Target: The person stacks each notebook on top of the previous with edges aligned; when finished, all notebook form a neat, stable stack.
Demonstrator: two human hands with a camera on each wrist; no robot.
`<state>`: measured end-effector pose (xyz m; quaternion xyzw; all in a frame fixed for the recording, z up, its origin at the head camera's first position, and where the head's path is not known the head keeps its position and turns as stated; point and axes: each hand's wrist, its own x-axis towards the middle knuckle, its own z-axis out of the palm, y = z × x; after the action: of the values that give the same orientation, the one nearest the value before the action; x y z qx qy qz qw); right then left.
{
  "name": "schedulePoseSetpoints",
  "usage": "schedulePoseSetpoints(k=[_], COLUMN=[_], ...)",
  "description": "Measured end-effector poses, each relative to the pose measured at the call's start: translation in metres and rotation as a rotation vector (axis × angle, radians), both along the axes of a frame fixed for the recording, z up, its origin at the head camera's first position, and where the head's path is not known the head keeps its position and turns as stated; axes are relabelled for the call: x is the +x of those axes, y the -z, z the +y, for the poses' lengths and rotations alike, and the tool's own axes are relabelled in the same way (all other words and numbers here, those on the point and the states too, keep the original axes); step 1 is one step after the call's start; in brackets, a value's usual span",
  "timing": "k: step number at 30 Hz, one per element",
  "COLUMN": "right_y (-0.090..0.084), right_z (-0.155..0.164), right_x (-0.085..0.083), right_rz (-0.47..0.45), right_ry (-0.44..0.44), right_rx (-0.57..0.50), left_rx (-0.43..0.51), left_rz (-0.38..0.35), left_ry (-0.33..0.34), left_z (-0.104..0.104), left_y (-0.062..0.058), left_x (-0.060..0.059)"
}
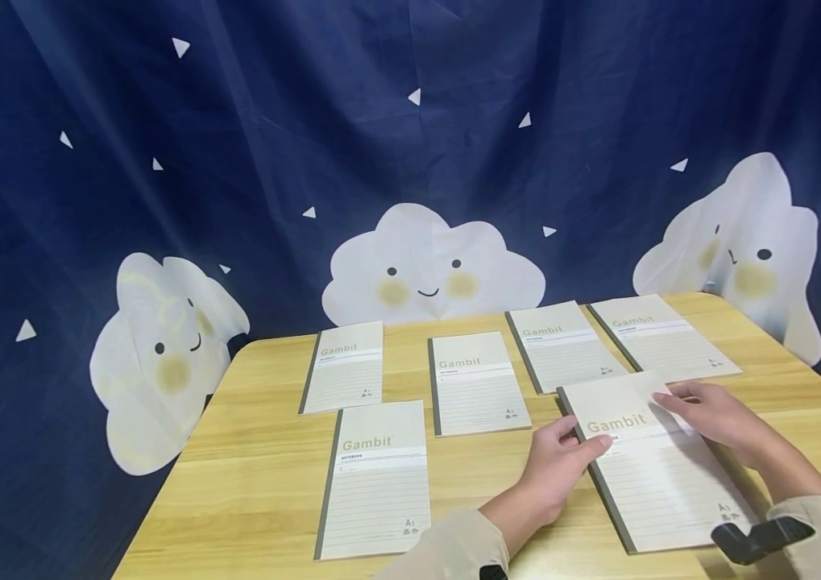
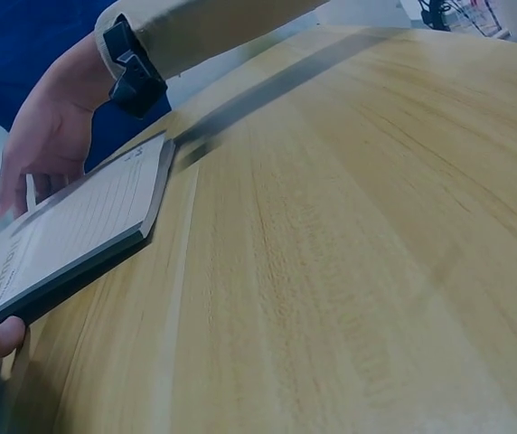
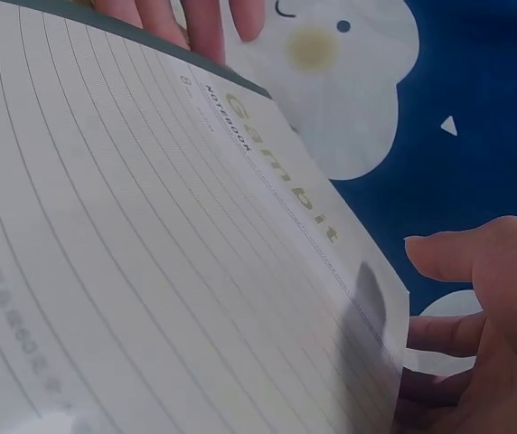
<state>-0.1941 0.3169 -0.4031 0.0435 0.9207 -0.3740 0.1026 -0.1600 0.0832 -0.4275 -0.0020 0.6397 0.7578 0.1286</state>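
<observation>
A pale lined "Gambit" notebook (image 1: 657,475) with a dark spine is tilted up off the table at its far end. My left hand (image 1: 551,471) grips its spine side; in the left wrist view a fingertip (image 2: 7,334) touches the spine. My right hand (image 1: 718,419) is at the opposite long edge. In the right wrist view its thumb (image 3: 448,258) stands apart from the cover, and its other fingers pass behind the edge, their tips hidden. The thumb's shadow falls on the cover.
Matching notebooks lie on the wooden table (image 1: 250,483): one at front left (image 1: 374,483), one at back left (image 1: 345,366), one in the middle (image 1: 478,387), and two at back right (image 1: 562,346) (image 1: 664,338). A dark blue curtain (image 1: 294,105) with clouds hangs behind.
</observation>
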Motion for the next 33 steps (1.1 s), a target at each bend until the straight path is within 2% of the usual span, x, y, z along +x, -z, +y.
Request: schedulePoseSetpoints(k=[5, 10, 15, 33], right_y=[0.0009, 0.0001, 0.0010, 0.0010], right_z=[0.0005, 0.0015, 0.0030, 0.0045], right_x=[0.0001, -0.0008, -0.0012, 0.0018], right_rz=[-0.016, -0.033, -0.043, -0.068], right_ry=[0.010, 0.015, 0.022, 0.024], right_rx=[-0.009, -0.050, -0.078, -0.076], left_rx=[0.062, 0.084, 0.093, 0.080], left_rz=[-0.023, -0.026, -0.026, -0.042], left_ry=[0.005, 0.015, 0.025, 0.005], left_z=[0.0009, 0.0011, 0.0013, 0.0003], left_y=[0.0015, 0.0018, 0.0020, 0.0022], left_x=[-0.0001, -0.0004, -0.0009, 0.0027])
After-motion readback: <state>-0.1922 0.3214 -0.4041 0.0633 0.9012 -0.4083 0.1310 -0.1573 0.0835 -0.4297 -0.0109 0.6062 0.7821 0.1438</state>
